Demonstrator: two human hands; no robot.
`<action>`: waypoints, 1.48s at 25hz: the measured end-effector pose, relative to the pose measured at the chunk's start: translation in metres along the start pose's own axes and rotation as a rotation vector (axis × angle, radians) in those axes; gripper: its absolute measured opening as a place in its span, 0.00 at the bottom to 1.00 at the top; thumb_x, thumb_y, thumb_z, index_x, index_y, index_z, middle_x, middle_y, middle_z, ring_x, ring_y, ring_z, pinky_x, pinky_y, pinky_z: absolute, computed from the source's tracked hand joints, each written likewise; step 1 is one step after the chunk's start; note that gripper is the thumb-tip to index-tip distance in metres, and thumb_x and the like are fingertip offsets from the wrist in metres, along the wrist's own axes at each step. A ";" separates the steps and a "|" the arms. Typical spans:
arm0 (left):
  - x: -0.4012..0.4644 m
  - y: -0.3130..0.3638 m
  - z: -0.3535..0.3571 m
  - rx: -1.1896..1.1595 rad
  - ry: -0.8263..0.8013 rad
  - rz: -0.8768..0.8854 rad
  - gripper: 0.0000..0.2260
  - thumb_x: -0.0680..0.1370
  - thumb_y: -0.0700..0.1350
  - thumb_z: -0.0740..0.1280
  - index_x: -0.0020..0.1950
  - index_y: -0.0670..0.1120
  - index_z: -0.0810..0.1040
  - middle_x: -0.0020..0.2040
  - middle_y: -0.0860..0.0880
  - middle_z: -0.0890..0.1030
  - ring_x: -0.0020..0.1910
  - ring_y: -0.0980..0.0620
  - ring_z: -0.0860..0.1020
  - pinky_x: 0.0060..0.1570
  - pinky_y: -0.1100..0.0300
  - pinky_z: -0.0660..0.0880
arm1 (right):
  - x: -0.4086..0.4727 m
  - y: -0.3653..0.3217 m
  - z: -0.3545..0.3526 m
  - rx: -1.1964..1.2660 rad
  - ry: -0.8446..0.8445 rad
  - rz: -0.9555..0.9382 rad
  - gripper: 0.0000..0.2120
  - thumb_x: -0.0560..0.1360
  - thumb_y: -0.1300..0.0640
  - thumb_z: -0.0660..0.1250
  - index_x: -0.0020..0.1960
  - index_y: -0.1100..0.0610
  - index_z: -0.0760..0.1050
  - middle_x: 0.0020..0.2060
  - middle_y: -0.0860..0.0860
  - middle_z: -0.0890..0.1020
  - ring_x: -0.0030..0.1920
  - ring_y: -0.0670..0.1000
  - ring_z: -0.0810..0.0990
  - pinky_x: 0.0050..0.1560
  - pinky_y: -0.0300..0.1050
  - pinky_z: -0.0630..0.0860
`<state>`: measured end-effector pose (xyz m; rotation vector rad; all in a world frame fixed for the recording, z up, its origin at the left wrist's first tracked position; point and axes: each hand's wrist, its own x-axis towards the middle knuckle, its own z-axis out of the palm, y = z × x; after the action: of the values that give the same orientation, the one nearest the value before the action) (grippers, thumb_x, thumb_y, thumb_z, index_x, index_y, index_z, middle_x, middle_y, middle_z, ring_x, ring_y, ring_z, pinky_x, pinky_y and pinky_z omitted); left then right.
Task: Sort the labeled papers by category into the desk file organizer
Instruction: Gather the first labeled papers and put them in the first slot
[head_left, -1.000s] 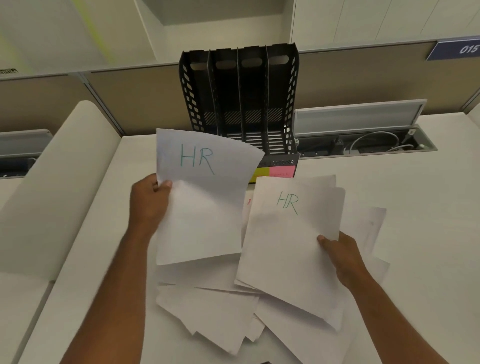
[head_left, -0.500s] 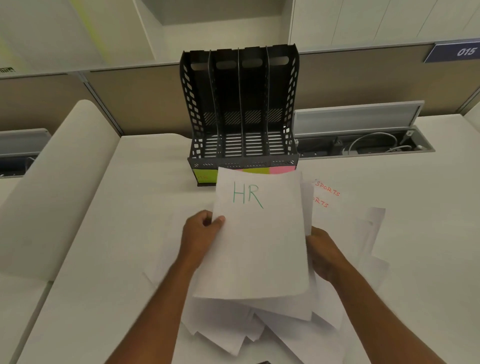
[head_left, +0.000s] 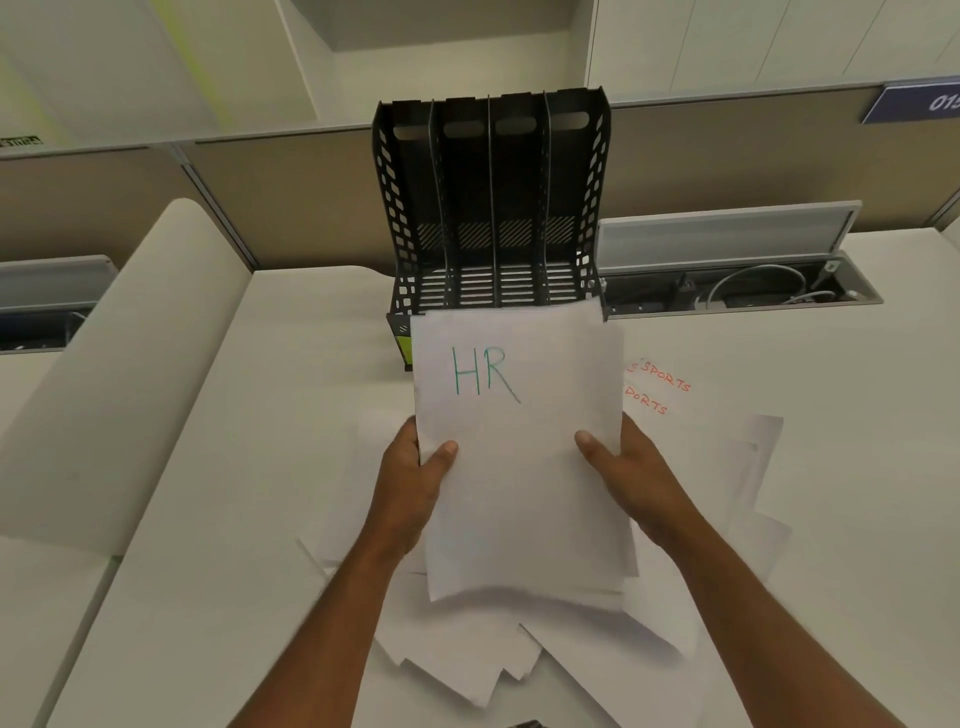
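Note:
I hold a small stack of white sheets marked "HR" (head_left: 519, 441) in green, upright above the desk. My left hand (head_left: 415, 483) grips its left edge, thumb on the front. My right hand (head_left: 623, 473) grips its right edge the same way. The stack's top edge reaches the front of the black desk file organizer (head_left: 493, 208), which has several upright slots that look empty. Coloured labels on the organizer's front are mostly hidden by the stack. Beneath my hands lies a loose pile of papers (head_left: 597, 654); two sheets marked "SPORTS" (head_left: 662, 384) in orange show at its right.
The white desk (head_left: 234, 493) runs along a beige partition. To the right of the organizer is an open cable tray (head_left: 737, 291) with wires. A curved white panel (head_left: 114, 374) borders the desk at left.
One second ago each hand held a separate HR sheet. Both sheets are now together in one stack, gripped by both hands and moved forward toward the organizer.

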<state>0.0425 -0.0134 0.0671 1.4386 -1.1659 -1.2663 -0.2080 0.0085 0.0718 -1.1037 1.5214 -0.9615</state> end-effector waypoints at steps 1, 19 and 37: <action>-0.003 0.010 0.002 0.029 0.015 0.092 0.14 0.80 0.41 0.68 0.59 0.59 0.77 0.55 0.55 0.85 0.54 0.53 0.84 0.53 0.54 0.81 | 0.000 -0.010 0.004 -0.070 0.040 -0.054 0.24 0.82 0.49 0.63 0.76 0.52 0.66 0.66 0.50 0.77 0.63 0.53 0.77 0.65 0.54 0.76; -0.022 -0.018 0.003 -0.036 0.195 0.290 0.22 0.73 0.53 0.75 0.62 0.72 0.73 0.55 0.66 0.82 0.57 0.59 0.82 0.49 0.65 0.81 | 0.002 -0.014 0.053 0.225 0.181 -0.180 0.14 0.72 0.49 0.76 0.57 0.47 0.79 0.44 0.40 0.86 0.46 0.44 0.85 0.40 0.34 0.82; -0.009 -0.073 -0.005 0.034 0.152 -0.404 0.04 0.78 0.39 0.69 0.51 0.42 0.83 0.47 0.42 0.86 0.44 0.44 0.83 0.49 0.48 0.81 | -0.002 0.057 0.024 -0.056 0.136 0.231 0.13 0.81 0.55 0.66 0.63 0.59 0.78 0.54 0.55 0.84 0.50 0.55 0.83 0.47 0.48 0.80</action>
<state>0.0546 0.0090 -0.0018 1.8242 -0.8233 -1.3802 -0.1947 0.0250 0.0140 -0.8920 1.7526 -0.8532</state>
